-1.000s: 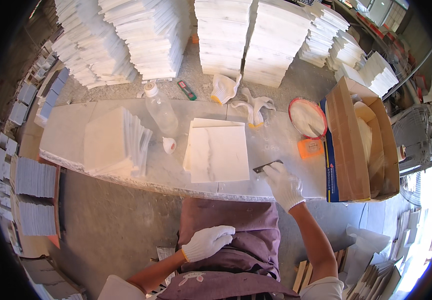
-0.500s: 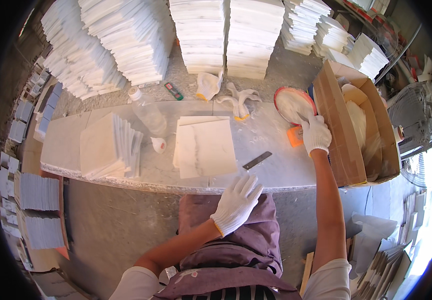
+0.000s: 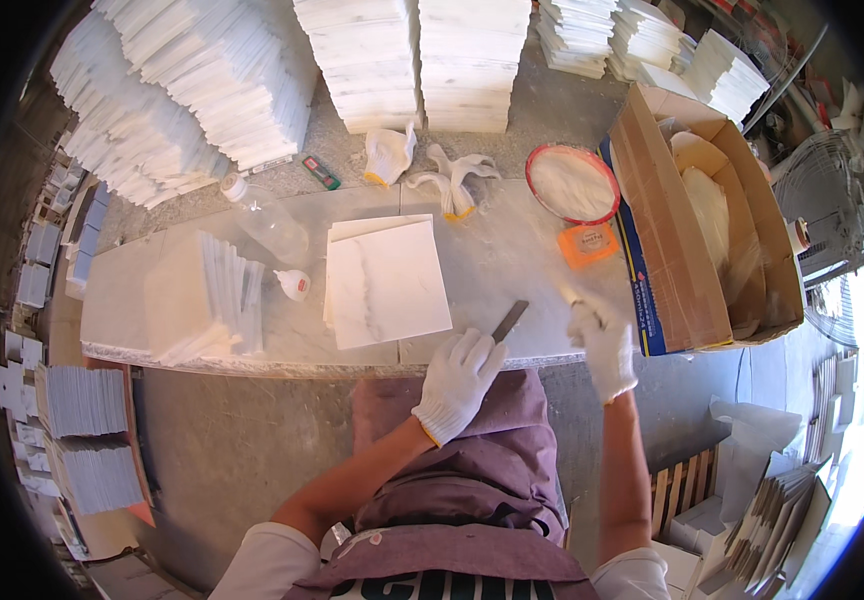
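Observation:
My left hand [image 3: 460,385], in a white knit glove, is at the near edge of the bench. Its fingertips close on the lower end of a dark flat metal blade [image 3: 512,318]. My gloved right hand [image 3: 604,348] is over the bench's front right edge with its fingers curled. A pale blur shows at its fingertips, and what they pinch is too smeared to name. Left of the blade lie white marble tiles [image 3: 392,285], one slightly askew on another. Beyond my right hand are an orange packet [image 3: 588,244] and a red-rimmed dish of white powder [image 3: 572,186].
An open cardboard box [image 3: 667,240] stands on the right. Leaning tiles [image 3: 187,290], a clear bottle [image 3: 270,222] and a small white squeeze bottle [image 3: 293,284] are on the left. Spare gloves [image 3: 452,182] and a green-red tool [image 3: 322,173] lie behind, before tall tile stacks [image 3: 472,70].
My right hand has drawn back from the powder dish toward the front edge, its fingers now curled. My left hand has taken hold of the blade, which has turned more upright in view.

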`<action>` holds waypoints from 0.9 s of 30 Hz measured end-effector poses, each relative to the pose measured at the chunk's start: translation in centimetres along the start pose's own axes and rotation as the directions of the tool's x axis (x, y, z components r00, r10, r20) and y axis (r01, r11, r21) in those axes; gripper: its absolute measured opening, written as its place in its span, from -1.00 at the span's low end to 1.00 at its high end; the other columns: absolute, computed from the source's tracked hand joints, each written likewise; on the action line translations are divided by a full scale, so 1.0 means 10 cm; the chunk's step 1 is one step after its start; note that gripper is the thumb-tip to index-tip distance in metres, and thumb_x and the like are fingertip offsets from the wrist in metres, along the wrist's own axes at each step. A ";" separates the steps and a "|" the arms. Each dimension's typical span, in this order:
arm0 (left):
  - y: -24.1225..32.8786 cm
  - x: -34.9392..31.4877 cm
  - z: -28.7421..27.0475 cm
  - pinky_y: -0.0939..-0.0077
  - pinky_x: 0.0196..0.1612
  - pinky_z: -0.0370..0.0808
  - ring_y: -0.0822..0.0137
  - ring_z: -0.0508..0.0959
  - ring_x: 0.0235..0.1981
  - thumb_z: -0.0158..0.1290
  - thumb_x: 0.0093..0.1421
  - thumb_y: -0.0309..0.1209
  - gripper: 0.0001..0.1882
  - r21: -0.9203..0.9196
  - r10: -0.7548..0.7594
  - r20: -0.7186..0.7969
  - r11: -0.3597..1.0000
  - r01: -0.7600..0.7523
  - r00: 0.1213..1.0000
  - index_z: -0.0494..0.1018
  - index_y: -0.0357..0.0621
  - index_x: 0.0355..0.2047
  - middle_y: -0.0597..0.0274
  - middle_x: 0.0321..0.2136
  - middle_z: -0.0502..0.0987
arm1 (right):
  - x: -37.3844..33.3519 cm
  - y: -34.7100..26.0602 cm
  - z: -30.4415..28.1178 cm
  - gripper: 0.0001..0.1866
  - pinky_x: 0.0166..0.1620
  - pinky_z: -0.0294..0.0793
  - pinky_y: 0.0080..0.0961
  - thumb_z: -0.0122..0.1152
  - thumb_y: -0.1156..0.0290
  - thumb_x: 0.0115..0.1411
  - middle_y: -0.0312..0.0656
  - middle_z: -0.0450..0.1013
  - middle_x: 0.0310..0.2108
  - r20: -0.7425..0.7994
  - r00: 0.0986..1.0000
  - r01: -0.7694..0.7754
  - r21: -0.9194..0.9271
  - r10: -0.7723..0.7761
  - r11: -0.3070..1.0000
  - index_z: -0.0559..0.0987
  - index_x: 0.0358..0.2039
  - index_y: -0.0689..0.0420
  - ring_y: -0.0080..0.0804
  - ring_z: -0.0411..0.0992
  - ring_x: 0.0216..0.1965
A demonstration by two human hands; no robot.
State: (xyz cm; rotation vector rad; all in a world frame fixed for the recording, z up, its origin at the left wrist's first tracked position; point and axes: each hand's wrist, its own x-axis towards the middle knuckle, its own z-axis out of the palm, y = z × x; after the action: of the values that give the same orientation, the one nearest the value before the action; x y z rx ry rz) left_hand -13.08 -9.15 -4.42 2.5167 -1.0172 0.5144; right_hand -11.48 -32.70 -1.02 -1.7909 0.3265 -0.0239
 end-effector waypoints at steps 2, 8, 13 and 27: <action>0.02 0.05 -0.02 0.29 -0.15 0.48 0.16 0.45 -0.11 0.11 -0.05 -0.43 -0.64 -0.017 -0.077 0.016 0.997 0.077 0.997 0.48 -0.21 -0.18 0.16 -0.22 0.42 | -0.30 0.21 0.18 -0.69 -0.37 0.45 -0.61 0.10 0.43 0.30 -0.29 0.49 -0.48 -0.042 0.996 -0.075 0.099 0.079 0.992 0.59 -0.02 0.29 -0.61 0.43 -0.46; -0.07 -0.01 0.01 0.27 -0.20 0.48 0.20 0.49 -0.22 0.13 -0.13 -0.44 -0.65 -0.023 0.058 -0.095 0.998 -0.061 0.994 0.49 -0.12 -0.23 0.25 -0.31 0.44 | -0.49 0.26 0.39 -0.67 -0.22 0.51 -0.28 0.16 0.35 0.23 0.01 0.53 -0.38 -0.134 0.986 0.037 -0.380 -0.095 0.924 0.60 -0.01 0.14 -0.12 0.54 -0.37; -0.08 -0.11 0.05 0.22 -0.12 0.48 0.20 0.51 -0.11 0.14 -0.08 -0.44 -0.59 -0.025 0.036 -0.079 0.999 -0.038 0.996 0.54 -0.07 -0.14 0.28 -0.22 0.48 | -0.44 0.13 0.40 -0.62 -0.16 0.49 -0.20 0.14 0.35 0.25 0.04 0.54 -0.27 -0.023 0.983 0.133 -0.587 -0.181 0.799 0.57 0.09 0.03 0.00 0.52 -0.27; -0.14 -0.17 0.21 0.24 -0.12 0.46 0.22 0.50 -0.10 0.17 -0.06 -0.45 -0.56 0.002 0.003 -0.078 1.000 -0.003 0.997 0.54 0.02 -0.08 0.35 -0.18 0.48 | -0.54 0.01 0.53 -0.62 -0.18 0.47 -0.17 0.08 0.35 0.27 0.03 0.49 -0.37 0.086 0.991 0.131 -0.573 -0.100 0.809 0.58 0.10 -0.11 0.02 0.50 -0.30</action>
State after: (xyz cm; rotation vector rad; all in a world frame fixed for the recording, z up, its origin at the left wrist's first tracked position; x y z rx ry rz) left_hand -12.83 -8.24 -7.27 2.4763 -0.9924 0.6104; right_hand -15.65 -26.41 -1.60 -2.4162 0.1935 0.0412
